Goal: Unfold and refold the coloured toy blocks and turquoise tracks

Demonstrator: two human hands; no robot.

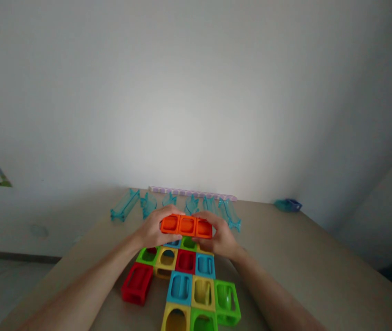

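Note:
A long orange block [186, 226] with three recesses is gripped at both ends. My left hand [155, 230] is closed round its left end and my right hand [220, 238] is closed round its right end. The block is held just over the far side of a cluster of hollow plastic cubes [185, 281] in red, green, yellow and blue, laid flat on a beige table [306, 266]. A red cube [137, 283] sits at the cluster's left edge. The cubes under the orange block are partly hidden.
Several clear teal track pieces [125, 205] lie in a row beyond my hands. A pale lilac strip [192, 192] lies along the table's far edge by the white wall. A small blue piece [288, 205] sits at the far right corner.

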